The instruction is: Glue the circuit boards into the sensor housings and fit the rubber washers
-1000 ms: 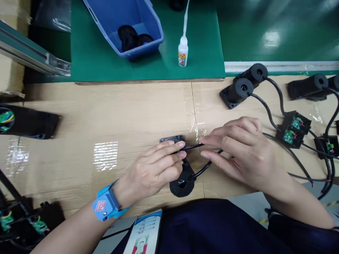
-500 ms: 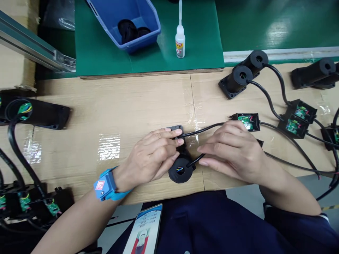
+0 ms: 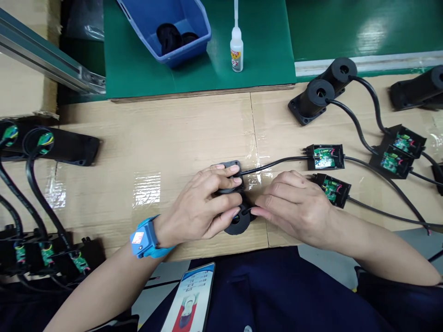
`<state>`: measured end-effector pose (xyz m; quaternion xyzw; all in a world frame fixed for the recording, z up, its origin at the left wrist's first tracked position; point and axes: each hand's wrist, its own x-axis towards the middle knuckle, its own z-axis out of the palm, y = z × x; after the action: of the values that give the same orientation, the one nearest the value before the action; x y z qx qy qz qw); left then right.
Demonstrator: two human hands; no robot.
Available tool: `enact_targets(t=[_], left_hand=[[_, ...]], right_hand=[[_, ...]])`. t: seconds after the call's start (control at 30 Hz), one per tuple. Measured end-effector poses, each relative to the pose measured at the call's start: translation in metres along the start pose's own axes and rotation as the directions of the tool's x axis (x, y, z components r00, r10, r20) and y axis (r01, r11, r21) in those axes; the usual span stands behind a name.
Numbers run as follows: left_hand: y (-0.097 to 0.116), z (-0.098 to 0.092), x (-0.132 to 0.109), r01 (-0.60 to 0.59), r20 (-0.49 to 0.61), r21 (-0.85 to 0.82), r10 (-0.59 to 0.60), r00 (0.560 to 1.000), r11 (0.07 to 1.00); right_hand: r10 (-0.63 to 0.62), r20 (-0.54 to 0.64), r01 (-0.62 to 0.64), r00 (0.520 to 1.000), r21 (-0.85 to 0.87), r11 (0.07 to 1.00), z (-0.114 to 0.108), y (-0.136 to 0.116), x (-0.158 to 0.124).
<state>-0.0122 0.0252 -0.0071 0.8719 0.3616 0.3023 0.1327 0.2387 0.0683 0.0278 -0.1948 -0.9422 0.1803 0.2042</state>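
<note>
My left hand (image 3: 211,200), with a blue strap on its wrist, lies over a black cylindrical housing and holds it, fingertips on its body and near its round end cap (image 3: 238,227). The cap faces me; a fingertip partly covers its centre hole. My right hand (image 3: 294,198) pinches a black cable (image 3: 246,210) where it enters the side of the cap. Right of this hand is an open black box (image 3: 334,190) with a green circuit board. Another black cable (image 3: 277,163) runs from a second open box (image 3: 325,157) to beneath my left fingers, where its end is hidden.
Two capped housings (image 3: 316,99) with cables stand at the back right, joined to open boxes (image 3: 394,161). More wired housings (image 3: 74,145) lie at left. A blue bin (image 3: 183,55) with black parts and a white dropper bottle (image 3: 236,50) stand on the green board (image 3: 138,78).
My right hand has moved down the cable to the cap, uncovering the nearer box. My left thumb and index finger have come onto the cap. The view has shifted slightly.
</note>
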Motion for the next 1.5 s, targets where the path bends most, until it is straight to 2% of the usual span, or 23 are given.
enact_targets(t=[0.1,0.17,0.27,0.37,0.43,0.53,0.83,1.07,1.23,1.4,1.5], left_hand=[[0.0,-0.001,0.0,-0.016,0.017,0.024,0.015,1.0,1.0],[0.0,-0.002,0.001,-0.017,0.022,0.027,0.016,1.0,0.999],[0.0,-0.003,0.002,-0.008,0.029,0.018,0.007,1.0,1.0],[0.0,-0.003,0.002,-0.005,0.029,0.005,0.005,1.0,1.0],[0.0,-0.004,0.002,-0.003,0.026,0.006,0.002,1.0,1.0],[0.001,-0.004,0.002,0.002,0.035,0.017,-0.002,0.999,1.0],[0.001,-0.005,0.002,0.009,0.051,0.035,-0.01,0.999,0.999],[-0.001,-0.005,0.001,-0.041,0.052,-0.004,0.041,0.998,0.999],[-0.001,-0.003,0.0,-0.001,0.055,-0.016,0.002,0.998,1.0],[-0.001,-0.001,-0.001,-0.003,0.006,-0.017,0.003,1.0,1.0],[-0.001,-0.001,-0.001,0.007,0.016,-0.018,-0.006,1.0,1.0]], right_hand=[[-0.006,-0.035,0.005,0.999,-0.027,1.0,-0.001,0.001,0.0],[-0.016,-0.103,0.009,0.995,-0.064,0.998,-0.002,-0.002,-0.001],[-0.134,-0.199,0.113,0.971,-0.116,0.987,-0.003,-0.011,-0.006],[-0.293,-0.159,0.263,0.943,-0.184,0.947,-0.001,-0.022,-0.009],[-0.34,-0.124,0.301,0.932,-0.255,0.919,0.001,-0.026,-0.01],[-0.384,-0.132,0.326,0.914,-0.325,0.888,0.004,-0.028,-0.01],[-0.334,-0.155,0.264,0.93,-0.353,0.898,0.007,-0.026,-0.009],[-0.268,-0.144,0.222,0.953,-0.275,0.935,0.007,-0.026,-0.015],[-0.306,-0.236,0.235,0.922,-0.286,0.929,0.014,-0.027,-0.015],[-0.351,-0.192,0.293,0.916,-0.276,0.915,0.012,-0.025,-0.011],[-0.373,-0.14,0.325,0.917,-0.28,0.903,0.007,-0.023,-0.009]])
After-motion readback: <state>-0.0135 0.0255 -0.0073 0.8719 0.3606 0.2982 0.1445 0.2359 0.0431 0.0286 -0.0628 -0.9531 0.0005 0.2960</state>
